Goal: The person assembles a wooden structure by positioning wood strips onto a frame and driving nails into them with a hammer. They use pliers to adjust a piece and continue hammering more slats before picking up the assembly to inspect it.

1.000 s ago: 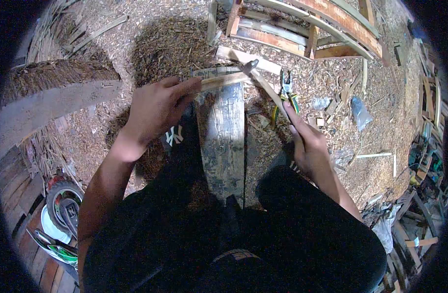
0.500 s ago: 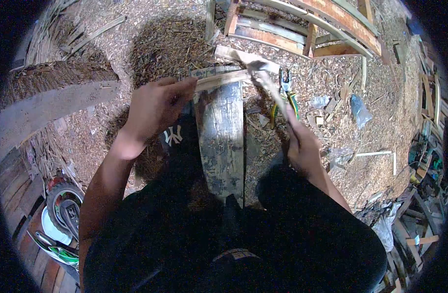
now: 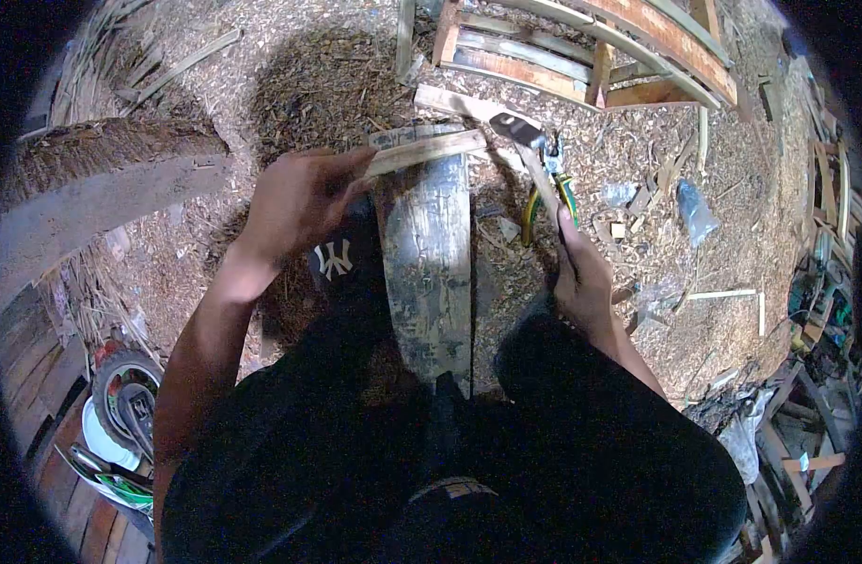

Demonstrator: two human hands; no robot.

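My left hand [image 3: 304, 207] is closed around the left end of a short wooden slat [image 3: 426, 153]. The slat lies across the far part of a worn plank [image 3: 431, 254], which runs toward my lap. My right hand [image 3: 586, 277] grips a hammer [image 3: 541, 174] by its wooden handle. The dark hammer head is raised just right of the slat's free end, apart from it. Pliers [image 3: 529, 218] with yellow-green handles lie on the ground behind the hammer, partly covered by it. Another pale wood strip [image 3: 450, 101] lies beyond the plank.
A slatted wooden frame [image 3: 600, 56] stands at the far right. On the left is a thick timber beam [image 3: 102, 207]. A crumpled plastic bag [image 3: 696, 214] and offcuts lie among wood chips. At lower left is a wheel [image 3: 125, 395]; scrap wood [image 3: 821, 376] piles up on the right.
The hammer head, blurred and close to the slat's end before, is now sharper and slightly farther right. My left hand and the slat have hardly moved.
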